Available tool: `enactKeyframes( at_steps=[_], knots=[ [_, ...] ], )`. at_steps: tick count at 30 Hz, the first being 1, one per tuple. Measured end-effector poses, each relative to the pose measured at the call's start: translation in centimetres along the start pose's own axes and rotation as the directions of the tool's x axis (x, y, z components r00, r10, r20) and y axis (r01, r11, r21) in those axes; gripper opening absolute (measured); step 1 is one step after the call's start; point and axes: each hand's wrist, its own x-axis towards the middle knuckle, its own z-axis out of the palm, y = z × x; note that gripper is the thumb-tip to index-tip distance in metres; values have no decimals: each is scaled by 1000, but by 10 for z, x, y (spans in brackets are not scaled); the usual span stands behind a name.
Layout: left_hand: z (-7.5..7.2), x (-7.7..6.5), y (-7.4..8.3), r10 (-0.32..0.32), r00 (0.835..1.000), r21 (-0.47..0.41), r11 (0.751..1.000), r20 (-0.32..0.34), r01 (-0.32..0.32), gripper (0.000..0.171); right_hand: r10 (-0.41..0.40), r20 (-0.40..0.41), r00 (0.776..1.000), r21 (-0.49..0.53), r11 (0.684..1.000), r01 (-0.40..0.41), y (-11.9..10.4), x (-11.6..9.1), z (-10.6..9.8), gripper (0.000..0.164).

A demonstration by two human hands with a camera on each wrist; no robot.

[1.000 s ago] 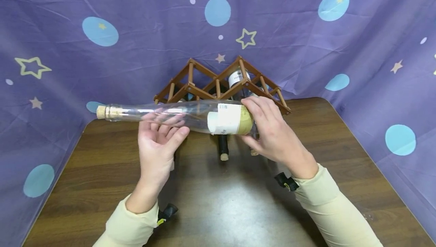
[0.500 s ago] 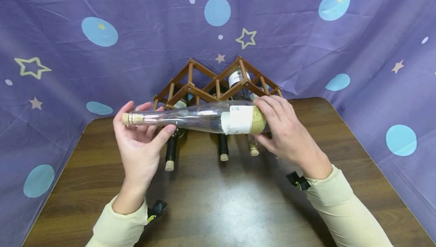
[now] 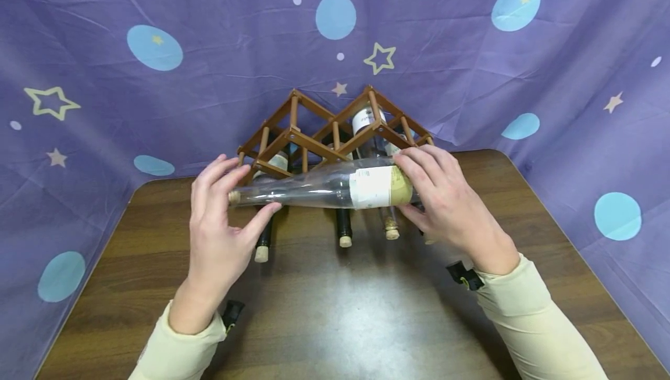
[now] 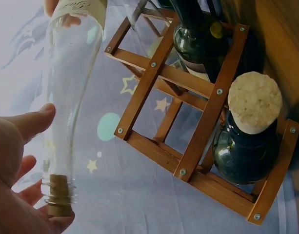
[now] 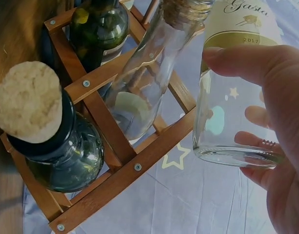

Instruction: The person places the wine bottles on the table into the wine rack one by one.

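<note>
A clear glass wine bottle (image 3: pixel 324 188) with a cork and a white-and-gold label lies sideways in the air in front of the rack. My right hand (image 3: pixel 445 199) grips its base end, thumb on the gold label band and fingers behind the glass, as the right wrist view shows. Around the neck end is my left hand (image 3: pixel 217 226), its thumb along the neck and its fingertips behind the cork (image 4: pixel 60 195) in the left wrist view. Behind the bottle stands a brown wooden wine rack (image 3: pixel 314 142), partly hidden by it.
Several corked bottles lie in the rack, necks toward me: a dark bottle (image 3: pixel 263 240) at left, another dark bottle (image 3: pixel 343 228) in the middle and a clear bottle (image 3: pixel 391 226) right of it. The rack stands at the back of the wooden table (image 3: pixel 335 322), before a purple curtain (image 3: pixel 209 36).
The bottle has shifted right and slightly down with my right hand. My left hand has moved from under the neck out to the corked end, its fingers now beyond the neck.
</note>
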Motion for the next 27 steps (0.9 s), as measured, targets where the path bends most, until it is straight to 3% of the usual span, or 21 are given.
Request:
enactKeyframes(
  at_steps=[4, 7, 13, 21, 27],
  knots=[
    [1, 0, 3, 70, 996, 45, 996, 47, -72, 65, -5, 5, 1000, -3, 1000, 5, 0, -1, 1, 86],
    [2, -1, 6, 97, 992, 74, 992, 78, -103, 75, -12, 5, 1000, -5, 1000, 12, 0, -1, 1, 86],
    [6, -4, 9, 137, 983, 85, 985, 122, -148, 78, -25, 5, 1000, 1, 1000, 25, -2, 0, 3, 83],
    [12, -9, 14, 165, 967, 55, 982, 192, -179, 76, -47, 7, 999, -7, 999, 47, -6, 2, 4, 80],
    [12, -11, 18, 134, 951, 84, 983, 280, -164, 79, -56, 5, 998, -4, 998, 56, -10, 3, 3, 81]
  ],
)
